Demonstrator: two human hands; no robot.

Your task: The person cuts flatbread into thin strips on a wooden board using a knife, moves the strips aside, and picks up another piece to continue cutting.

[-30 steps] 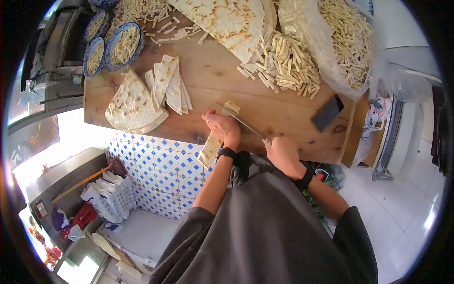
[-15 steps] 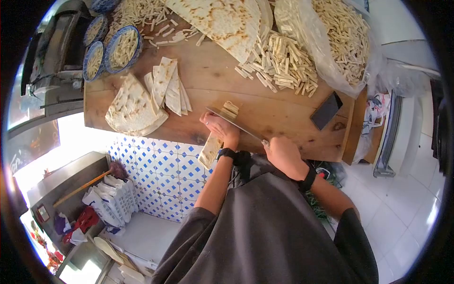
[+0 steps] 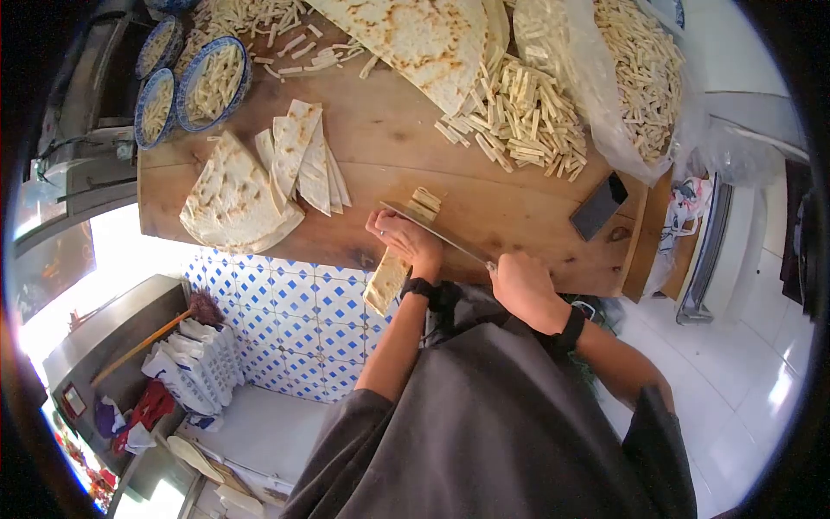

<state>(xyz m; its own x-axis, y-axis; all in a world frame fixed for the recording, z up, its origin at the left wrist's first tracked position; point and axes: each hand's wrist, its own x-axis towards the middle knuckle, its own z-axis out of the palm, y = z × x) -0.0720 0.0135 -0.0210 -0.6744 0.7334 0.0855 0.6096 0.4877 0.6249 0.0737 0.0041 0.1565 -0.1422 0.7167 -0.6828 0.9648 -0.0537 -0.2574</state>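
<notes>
My left hand (image 3: 408, 240) presses down on a stacked strip of flatbread (image 3: 386, 284), whose near end sticks out past the table's front edge. In my right hand (image 3: 521, 284) is the handle of a long knife (image 3: 450, 240); the blade slants up and left, alongside my left fingers. Just beyond the blade lie a few narrow cut pieces (image 3: 424, 203). To the left rest a folded flatbread wedge (image 3: 232, 201) and several flatbread strips (image 3: 298, 143).
A large flatbread (image 3: 424, 43), a heap of cut strips (image 3: 532, 117) and a plastic bag of strips (image 3: 635, 78) lie at the back. A phone (image 3: 598, 206) rests at the right. Patterned bowls (image 3: 212, 84) with strips stand at the back left.
The view has shifted slightly, so the table items appear a little displaced. Both hands keep their hold, and the cut pieces beyond the blade look slightly more spread.
</notes>
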